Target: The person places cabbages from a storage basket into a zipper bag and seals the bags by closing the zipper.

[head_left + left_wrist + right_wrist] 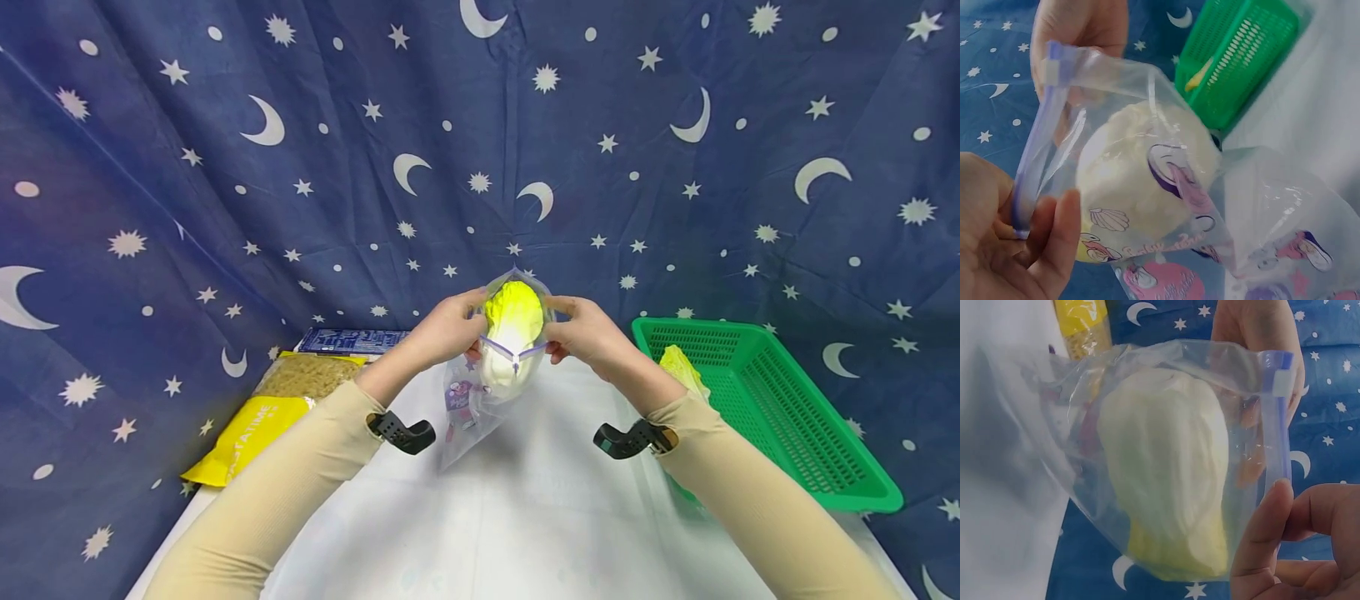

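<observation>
Pinching bag (pixel 472 402) edges apart, left hand (pixel 450 327) and right hand (pixel 587 330) flank cabbage (pixel 514 320).

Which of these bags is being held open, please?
The clear zip bag, whose mouth the left hand and right hand grip; the yellow bag and blue packet lie unheld.

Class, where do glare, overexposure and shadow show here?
Head view: the cabbage glares near-white at its middle, with soft shadow on the white cloth; left wrist view: white glints streak the clear bag; right wrist view: grey shade dims the white cloth.
</observation>
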{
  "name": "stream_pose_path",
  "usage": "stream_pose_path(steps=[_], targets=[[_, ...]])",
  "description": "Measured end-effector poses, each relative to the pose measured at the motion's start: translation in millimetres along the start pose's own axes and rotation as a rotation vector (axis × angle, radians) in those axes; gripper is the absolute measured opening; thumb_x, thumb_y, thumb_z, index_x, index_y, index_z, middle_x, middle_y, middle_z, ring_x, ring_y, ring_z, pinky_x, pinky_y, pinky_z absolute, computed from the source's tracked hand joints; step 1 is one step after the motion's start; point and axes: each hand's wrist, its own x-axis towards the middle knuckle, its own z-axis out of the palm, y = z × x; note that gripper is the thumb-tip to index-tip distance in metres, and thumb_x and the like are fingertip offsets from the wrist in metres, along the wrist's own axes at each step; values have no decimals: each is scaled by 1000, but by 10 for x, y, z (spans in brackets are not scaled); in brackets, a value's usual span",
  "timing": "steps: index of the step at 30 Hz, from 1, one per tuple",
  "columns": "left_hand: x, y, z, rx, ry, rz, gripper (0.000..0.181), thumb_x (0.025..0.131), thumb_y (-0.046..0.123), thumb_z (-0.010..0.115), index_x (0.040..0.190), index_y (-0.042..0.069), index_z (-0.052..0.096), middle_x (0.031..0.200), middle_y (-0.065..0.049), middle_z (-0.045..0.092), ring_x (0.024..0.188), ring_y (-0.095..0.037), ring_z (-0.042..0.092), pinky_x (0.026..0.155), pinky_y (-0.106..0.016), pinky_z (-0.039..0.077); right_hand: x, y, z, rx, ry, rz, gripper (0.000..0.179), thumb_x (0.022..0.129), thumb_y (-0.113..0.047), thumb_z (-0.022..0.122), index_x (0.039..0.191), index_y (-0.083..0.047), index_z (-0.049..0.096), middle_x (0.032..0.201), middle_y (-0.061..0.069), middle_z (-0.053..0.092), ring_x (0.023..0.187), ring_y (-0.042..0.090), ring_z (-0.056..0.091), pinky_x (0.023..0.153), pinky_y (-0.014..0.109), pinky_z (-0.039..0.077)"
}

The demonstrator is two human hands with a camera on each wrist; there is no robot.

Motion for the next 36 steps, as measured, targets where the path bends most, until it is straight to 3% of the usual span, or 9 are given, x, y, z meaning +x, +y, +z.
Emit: stream_pose_path(steps=[3, 6, 8, 16, 18, 20, 24, 30, 36], targets=[[14, -12, 3, -150, -34, -50, 60, 99, 6, 42, 159, 1, 33, 130, -26, 56, 59, -19, 57, 72, -40, 62, 15, 17, 15, 6, -3, 15, 73, 91, -1, 59, 159, 1, 31, 127, 24, 55, 69, 20, 57, 63, 25, 57], [35, -21, 4, -251, -45, -103, 60, 100, 5, 42, 159, 0, 32, 104, -23, 54, 59, -18, 57, 72, -36, 63, 15, 31, 21, 2, -7, 28, 73, 91, -1, 60, 159, 1, 31, 128, 24, 55, 69, 20, 56, 63, 25, 56], [50, -23, 4, -300, -38, -135, 59, 100, 5, 43, 158, -1, 32, 99, -18, 54, 59, -17, 57, 68, -30, 62, 18, 43, 21, 1, -11, 28, 74, 91, -2, 60, 159, 1, 31, 130, 23, 54, 69, 20, 56, 63, 25, 56], [58, -55, 48, -277, -20, -141, 61, 99, 3, 41, 159, -2, 29, 85, -15, 55, 59, -15, 60, 67, -27, 60, 12, 51, 51, 51, -14, 37, 73, 92, 1, 55, 160, -3, 30, 138, 21, 48, 70, 22, 56, 68, 30, 61], [54, -64, 61, -258, -21, -128, 62, 98, 3, 41, 158, -3, 29, 94, -17, 59, 61, -14, 58, 69, -26, 59, 14, 59, 55, 65, -17, 41, 73, 92, 2, 54, 161, -3, 29, 136, 22, 49, 70, 21, 55, 72, 33, 62], [54, -75, 70, -236, -21, -117, 62, 98, 3, 41, 158, -3, 29, 117, -21, 62, 63, -14, 56, 69, -23, 56, 20, 74, 56, 74, -20, 43, 72, 93, 3, 53, 161, -3, 28, 133, 22, 51, 69, 21, 55, 75, 35, 62], [44, -85, 75, -204, -13, -100, 62, 97, 4, 42, 158, -3, 31, 153, -17, 46, 66, -13, 51, 69, -21, 51, 30, 107, 54, 60, -27, 37, 72, 94, 1, 55, 160, 0, 28, 133, 23, 54, 74, 21, 59, 80, 34, 61], [32, -90, 92, -217, -22, -99, 62, 97, 3, 43, 157, -4, 31, 151, -20, 48, 68, -13, 53, 76, -24, 53, 46, 140, 52, 25, -23, 20, 71, 94, -3, 58, 159, 2, 30, 149, 19, 47, 95, 24, 61, 90, 32, 56], [24, -108, 115, -239, -28, -96, 63, 96, 2, 43, 157, -4, 30, 161, -18, 37, 69, -13, 53, 78, -24, 54, 55, 169, 56, 63, -27, 17, 70, 93, 0, 55, 159, 2, 30, 153, 18, 42, 103, 27, 58, 96, 35, 53]])
